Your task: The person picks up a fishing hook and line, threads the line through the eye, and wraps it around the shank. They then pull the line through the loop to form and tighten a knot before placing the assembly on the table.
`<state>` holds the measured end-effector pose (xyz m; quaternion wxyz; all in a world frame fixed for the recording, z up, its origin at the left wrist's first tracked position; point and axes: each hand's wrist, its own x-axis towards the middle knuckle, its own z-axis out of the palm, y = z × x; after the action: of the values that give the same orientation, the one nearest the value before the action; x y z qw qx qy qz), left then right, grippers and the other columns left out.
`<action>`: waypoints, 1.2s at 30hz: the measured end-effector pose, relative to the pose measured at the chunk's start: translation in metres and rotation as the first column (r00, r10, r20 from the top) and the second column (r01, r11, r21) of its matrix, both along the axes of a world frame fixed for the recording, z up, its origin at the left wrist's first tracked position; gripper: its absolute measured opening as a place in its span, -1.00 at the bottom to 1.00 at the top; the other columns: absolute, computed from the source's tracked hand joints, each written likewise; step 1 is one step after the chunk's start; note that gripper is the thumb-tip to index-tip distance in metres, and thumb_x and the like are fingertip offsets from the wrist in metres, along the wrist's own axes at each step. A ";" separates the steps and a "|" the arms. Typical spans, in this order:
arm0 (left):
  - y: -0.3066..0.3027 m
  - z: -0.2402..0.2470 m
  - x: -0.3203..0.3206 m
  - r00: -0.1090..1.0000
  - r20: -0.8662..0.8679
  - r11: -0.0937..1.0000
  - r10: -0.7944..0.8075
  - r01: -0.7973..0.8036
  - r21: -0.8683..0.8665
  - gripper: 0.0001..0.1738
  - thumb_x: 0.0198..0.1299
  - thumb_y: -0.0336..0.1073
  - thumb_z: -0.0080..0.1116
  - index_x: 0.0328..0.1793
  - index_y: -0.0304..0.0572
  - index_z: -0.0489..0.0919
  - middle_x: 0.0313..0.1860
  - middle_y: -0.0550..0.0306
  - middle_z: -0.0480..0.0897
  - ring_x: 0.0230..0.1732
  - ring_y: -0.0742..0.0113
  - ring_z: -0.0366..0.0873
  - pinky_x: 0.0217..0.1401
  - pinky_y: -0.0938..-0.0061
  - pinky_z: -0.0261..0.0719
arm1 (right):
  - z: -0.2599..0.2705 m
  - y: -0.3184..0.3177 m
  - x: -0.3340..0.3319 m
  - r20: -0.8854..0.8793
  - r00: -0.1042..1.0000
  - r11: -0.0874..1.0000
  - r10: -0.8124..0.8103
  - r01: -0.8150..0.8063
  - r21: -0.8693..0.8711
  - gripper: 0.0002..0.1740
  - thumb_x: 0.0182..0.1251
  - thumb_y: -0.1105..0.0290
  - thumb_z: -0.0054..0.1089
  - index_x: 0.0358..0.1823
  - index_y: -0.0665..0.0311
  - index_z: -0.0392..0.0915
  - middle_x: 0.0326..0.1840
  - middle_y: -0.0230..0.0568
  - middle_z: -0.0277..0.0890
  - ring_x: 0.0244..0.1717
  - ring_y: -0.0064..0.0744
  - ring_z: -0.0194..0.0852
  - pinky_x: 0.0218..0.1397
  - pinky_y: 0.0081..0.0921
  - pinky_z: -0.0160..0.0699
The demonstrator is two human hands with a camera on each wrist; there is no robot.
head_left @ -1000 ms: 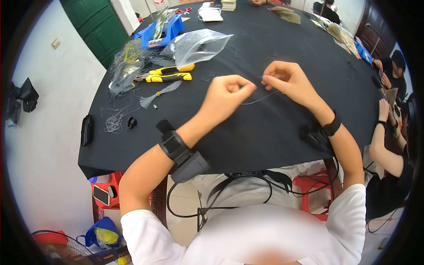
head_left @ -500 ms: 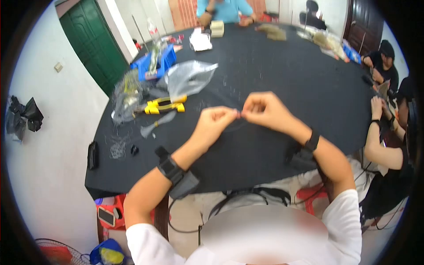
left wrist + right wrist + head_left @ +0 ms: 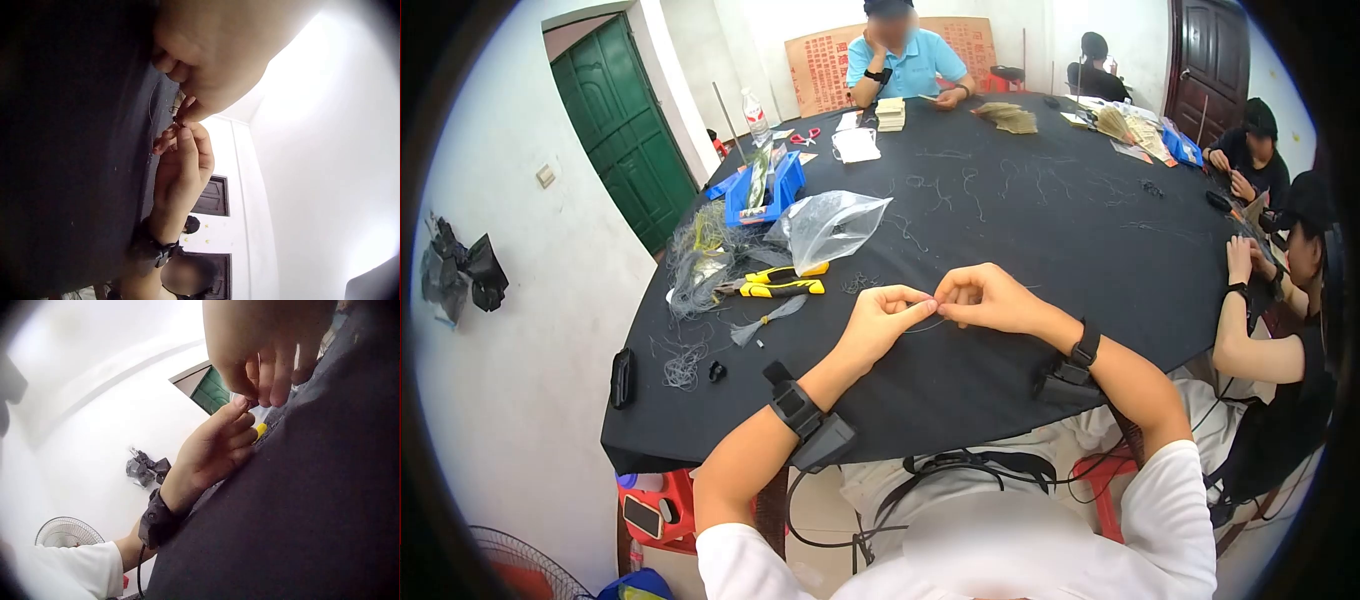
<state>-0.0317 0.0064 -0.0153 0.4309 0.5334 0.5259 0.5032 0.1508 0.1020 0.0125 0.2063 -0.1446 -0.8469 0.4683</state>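
Over the black-covered table, my left hand [image 3: 878,325] and right hand [image 3: 1000,302] meet fingertip to fingertip. Each pinches a thin grey strand [image 3: 150,103] between thumb and forefinger. In the left wrist view the strand hangs in a loose curve beside the fingers, with a tiny dark loop near the tips. The pinched part is mostly hidden by the fingertips. Left of my left hand lie yellow-and-black pliers [image 3: 785,290] and a tied bundle of grey strands [image 3: 768,320].
A clear plastic bag [image 3: 832,228], a blue bin [image 3: 790,185] and a tangled strand heap [image 3: 690,262] are at the left. Loose strands [image 3: 975,190] lie scattered beyond my hands. A small black case [image 3: 623,378] sits at the left edge. Other people sit around the table.
My hands were apart a second ago with the strand between them; now their fingertips are together. The head view has tilted up, bringing the person across the table into sight.
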 end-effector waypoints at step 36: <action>0.001 0.001 0.005 0.997 -0.024 0.995 -0.074 0.075 0.069 -0.83 0.22 -0.31 0.14 -0.21 -0.30 0.58 -0.62 0.43 0.49 -0.61 0.79 0.22 -0.56 0.76 0.06 | -0.013 0.003 0.002 -0.125 0.992 0.683 0.027 -0.110 -0.722 -0.62 0.21 0.51 0.15 0.06 0.40 0.34 -0.17 -0.13 0.53 -0.18 -0.43 0.57 -0.25 -0.64 0.52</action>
<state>-0.0265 0.0069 -0.0142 0.4249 0.5727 0.4924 0.4990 0.1523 0.1051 -0.0005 0.1582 -0.1581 -0.5846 0.7799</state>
